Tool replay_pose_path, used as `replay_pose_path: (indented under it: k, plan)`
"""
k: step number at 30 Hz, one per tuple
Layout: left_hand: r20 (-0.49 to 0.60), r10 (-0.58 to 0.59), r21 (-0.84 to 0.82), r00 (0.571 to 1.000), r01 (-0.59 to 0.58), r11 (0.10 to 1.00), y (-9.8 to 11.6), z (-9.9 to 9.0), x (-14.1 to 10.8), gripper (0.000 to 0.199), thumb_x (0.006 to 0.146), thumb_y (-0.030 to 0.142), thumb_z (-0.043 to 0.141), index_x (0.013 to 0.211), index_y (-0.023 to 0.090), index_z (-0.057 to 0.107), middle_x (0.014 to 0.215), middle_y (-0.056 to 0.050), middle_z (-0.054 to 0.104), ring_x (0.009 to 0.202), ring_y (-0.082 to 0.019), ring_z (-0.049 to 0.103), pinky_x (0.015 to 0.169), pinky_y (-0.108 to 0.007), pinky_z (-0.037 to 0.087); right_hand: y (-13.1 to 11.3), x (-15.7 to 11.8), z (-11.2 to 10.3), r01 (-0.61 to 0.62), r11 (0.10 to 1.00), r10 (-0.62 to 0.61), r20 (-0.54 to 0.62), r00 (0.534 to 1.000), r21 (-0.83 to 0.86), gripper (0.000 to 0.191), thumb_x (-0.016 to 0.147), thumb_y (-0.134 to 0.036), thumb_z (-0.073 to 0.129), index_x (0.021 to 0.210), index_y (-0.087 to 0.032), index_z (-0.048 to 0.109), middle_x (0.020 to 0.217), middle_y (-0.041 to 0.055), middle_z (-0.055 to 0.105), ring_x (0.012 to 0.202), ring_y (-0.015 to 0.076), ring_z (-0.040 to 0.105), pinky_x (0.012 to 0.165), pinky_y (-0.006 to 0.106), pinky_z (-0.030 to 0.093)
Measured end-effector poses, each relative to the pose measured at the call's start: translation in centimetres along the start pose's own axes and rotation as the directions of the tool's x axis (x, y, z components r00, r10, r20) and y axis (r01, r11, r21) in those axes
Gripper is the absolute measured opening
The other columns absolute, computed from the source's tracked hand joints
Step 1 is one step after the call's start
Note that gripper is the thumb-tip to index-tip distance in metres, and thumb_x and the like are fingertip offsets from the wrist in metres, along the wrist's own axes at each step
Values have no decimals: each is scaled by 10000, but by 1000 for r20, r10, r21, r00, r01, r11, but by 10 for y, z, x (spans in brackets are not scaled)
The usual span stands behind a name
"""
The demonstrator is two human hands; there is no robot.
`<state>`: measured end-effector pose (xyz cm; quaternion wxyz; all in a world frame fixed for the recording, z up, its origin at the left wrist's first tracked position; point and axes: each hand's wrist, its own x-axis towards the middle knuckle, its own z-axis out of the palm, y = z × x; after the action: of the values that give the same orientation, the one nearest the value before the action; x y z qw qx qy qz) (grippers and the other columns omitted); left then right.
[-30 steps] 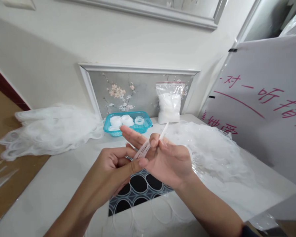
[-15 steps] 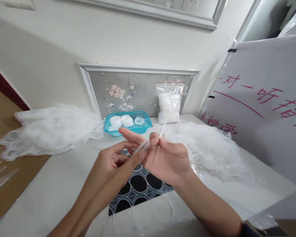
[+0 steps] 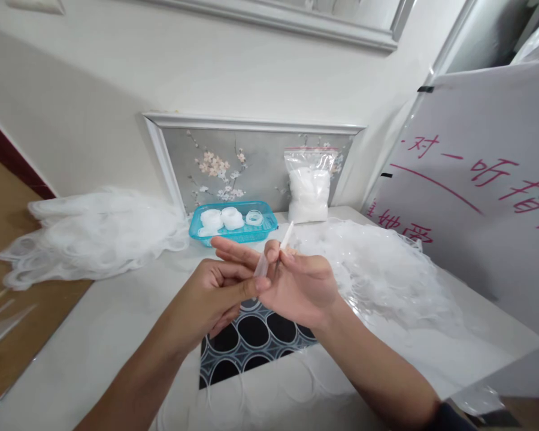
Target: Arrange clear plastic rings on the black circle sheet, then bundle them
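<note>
My left hand (image 3: 227,293) pinches a translucent whitish strip (image 3: 261,265) between thumb and fingers, close to my right palm. My right hand (image 3: 303,290) is turned palm up, its thumb and index finger closed on a slim white stick-like tool (image 3: 287,234). The tool's narrow darker end points down toward the palm, and its exact kind is unclear. The other right fingers stretch out to the left behind the strip. Beneath both hands lies a black patterned mat (image 3: 256,335) with rows of ovals, partly covered by the hands.
Behind the hands stands a blue basket (image 3: 269,230) holding white rolled rings. A zip bag (image 3: 309,191) of white pieces leans by the wall. Heaps of translucent rings lie left (image 3: 99,233) and right (image 3: 386,275). Thin clear ring sheets (image 3: 269,389) lie in front. A handwritten board (image 3: 485,131) stands at right.
The strips, fanned apart before, now appear as one narrow bundle. My left hand has turned slightly, and the tool in my right hand has shifted a little to the left.
</note>
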<state>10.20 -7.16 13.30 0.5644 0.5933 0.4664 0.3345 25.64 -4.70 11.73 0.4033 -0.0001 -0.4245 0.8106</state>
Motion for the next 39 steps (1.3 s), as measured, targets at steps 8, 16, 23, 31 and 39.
replay_pose_path:
  k: [8, 16, 23, 31, 39]
  plan:
    - [11, -80, 94, 997, 78, 992, 8, -8, -6, 191, 648, 364, 779, 640, 204, 675, 336, 95, 363, 288, -32, 245, 310, -171, 134, -28, -10, 2, 93, 995, -90, -71, 993, 31, 112, 780, -427, 685, 758, -318, 681, 1237, -13, 637, 1316, 212, 469, 1139, 498, 276]
    - [-14, -70, 150, 997, 72, 986, 9, -6, -8, 176, 593, 285, 796, 538, 203, 650, 318, 94, 357, 299, -27, 243, 333, -166, 113, -26, -13, 14, 84, 996, -81, -78, 994, 33, 107, 771, -428, 692, 762, -325, 666, 1226, -10, 643, 1295, 200, 492, 1127, 479, 306]
    - [9, -95, 220, 995, 91, 971, 11, -9, -9, 211, 598, 349, 790, 550, 195, 654, 328, 93, 370, 299, -30, 248, 314, -160, 136, -27, -13, 10, 67, 994, -72, -58, 996, -86, 237, 797, -540, 625, 822, -307, 660, 1303, -9, 606, 1343, 219, 444, 1135, 492, 311]
    - [58, -135, 266, 989, 115, 957, 13, -13, -10, 245, 636, 385, 765, 561, 184, 647, 342, 92, 363, 314, -34, 257, 323, -158, 180, -26, -13, 6, 83, 974, -79, 28, 996, -211, 214, 820, -542, 582, 858, -348, 663, 1350, -49, 578, 1381, 220, 399, 1149, 502, 308]
    - [82, -143, 271, 986, 116, 956, 11, -14, -7, 256, 621, 364, 780, 526, 181, 628, 325, 90, 366, 302, -38, 273, 320, -161, 173, -29, -13, 6, 134, 896, -132, 33, 991, -424, 297, 826, -598, 533, 964, -366, 657, 1302, -5, 617, 1308, 266, 493, 1047, 512, 434]
